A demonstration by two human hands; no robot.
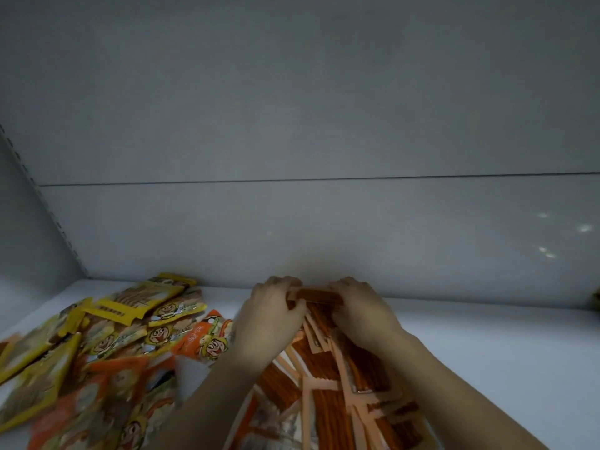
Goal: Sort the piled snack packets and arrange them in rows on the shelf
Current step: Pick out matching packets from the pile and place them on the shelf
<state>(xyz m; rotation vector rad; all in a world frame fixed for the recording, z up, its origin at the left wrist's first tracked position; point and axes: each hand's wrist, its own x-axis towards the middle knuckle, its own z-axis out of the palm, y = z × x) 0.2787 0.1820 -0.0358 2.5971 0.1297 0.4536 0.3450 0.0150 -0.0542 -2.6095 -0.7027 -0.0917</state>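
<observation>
Both my hands hold one orange snack packet (319, 295) near the back of the white shelf (487, 345). My left hand (272, 311) grips its left end and my right hand (360, 308) grips its right end. The packet sits at the far end of a row of overlapping orange packets (337, 388) that runs toward me between my forearms. A loose pile of yellow packets (136, 300) and orange packets (201, 342) with a cartoon face lies to the left.
The grey back wall (292, 222) of the shelf rises just behind my hands. A perforated upright (48, 209) runs along the left side. Bare shelf surface stretches to the right of the row.
</observation>
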